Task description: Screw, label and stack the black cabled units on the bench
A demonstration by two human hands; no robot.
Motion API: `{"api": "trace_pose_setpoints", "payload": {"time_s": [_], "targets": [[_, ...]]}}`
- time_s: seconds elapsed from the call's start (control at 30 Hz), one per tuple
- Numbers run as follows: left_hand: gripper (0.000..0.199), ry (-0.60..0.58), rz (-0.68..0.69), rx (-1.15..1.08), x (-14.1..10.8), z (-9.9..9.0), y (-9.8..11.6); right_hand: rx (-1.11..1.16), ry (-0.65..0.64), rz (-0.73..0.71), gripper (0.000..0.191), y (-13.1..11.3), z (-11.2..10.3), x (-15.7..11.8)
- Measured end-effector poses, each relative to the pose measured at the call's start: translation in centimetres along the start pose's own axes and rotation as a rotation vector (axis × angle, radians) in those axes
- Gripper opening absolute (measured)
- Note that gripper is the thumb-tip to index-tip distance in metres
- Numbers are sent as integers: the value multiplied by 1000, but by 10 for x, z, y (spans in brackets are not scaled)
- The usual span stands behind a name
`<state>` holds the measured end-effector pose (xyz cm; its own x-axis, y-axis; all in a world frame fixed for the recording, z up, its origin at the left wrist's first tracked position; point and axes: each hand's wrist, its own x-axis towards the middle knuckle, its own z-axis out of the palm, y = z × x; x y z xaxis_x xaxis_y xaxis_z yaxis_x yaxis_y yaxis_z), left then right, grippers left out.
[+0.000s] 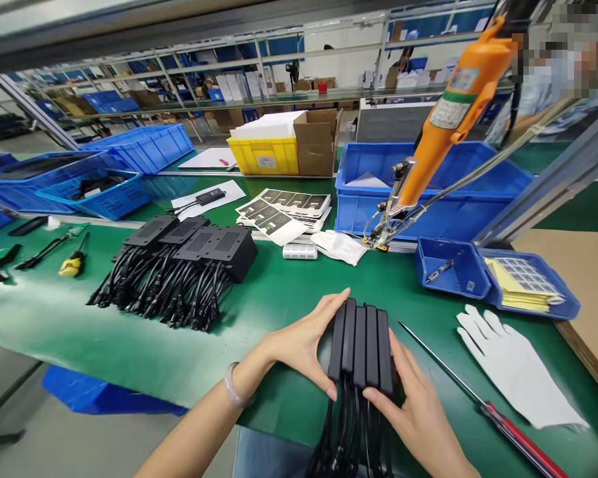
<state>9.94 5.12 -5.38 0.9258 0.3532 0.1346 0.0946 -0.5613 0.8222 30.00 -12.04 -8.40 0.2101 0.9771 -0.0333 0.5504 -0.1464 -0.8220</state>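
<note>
Several flat black boxes [361, 345] stand on edge side by side on the green table, their black cables hanging toward me over its front part. My left hand [306, 345] presses against the left side of the row, thumb and fingers spread around it. My right hand [413, 392] is against the right side, its thumb at the lower end of the boxes. Between them the two hands clasp the row. To the left, more black boxes [219, 244] lie in stacks with a dense bundle of cables [179, 285] in front.
A long screwdriver [483, 405] and a white glove [521, 368] lie right of my hands. An orange power tool [453, 113] hangs above a large blue bin [418, 212]. Behind are printed sheets [284, 212]; pliers [50, 249] lie at left.
</note>
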Motion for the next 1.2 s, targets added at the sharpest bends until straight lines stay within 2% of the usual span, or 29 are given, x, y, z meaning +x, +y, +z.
{"api": "trace_pose_setpoints", "payload": {"time_s": [0.1,0.23,0.37,0.5,0.6,0.73,0.83,0.9,1.0,1.1,1.13,1.2], "targets": [[155,-53,-9,5,-6,-2,2,-23,11,-2,77,-2,4,-1],[153,-75,-57,105,-3,-1,18,18,4,14,81,-6,9,1],[137,-19,-68,227,7,-1,32,47,75,26,79,-10,16,0],[128,-88,-74,237,9,-7,37,64,101,38,85,-11,25,-5],[131,-115,-226,262,2,-5,46,210,25,25,87,-10,31,-12],[145,34,-524,413,0,12,74,588,-72,-44,64,-9,40,-24],[125,91,-726,610,14,32,99,738,-116,-92,58,-7,44,-29],[115,88,-840,758,27,43,109,790,-130,-52,57,-4,44,-31],[112,65,-868,857,38,46,109,829,-132,52,60,3,38,-31],[104,160,-805,709,30,28,93,819,-128,113,60,10,31,-32],[102,222,-792,566,24,19,85,811,-114,121,59,12,29,-33],[96,391,-758,47,11,1,71,791,-81,121,59,13,28,-33]]}}
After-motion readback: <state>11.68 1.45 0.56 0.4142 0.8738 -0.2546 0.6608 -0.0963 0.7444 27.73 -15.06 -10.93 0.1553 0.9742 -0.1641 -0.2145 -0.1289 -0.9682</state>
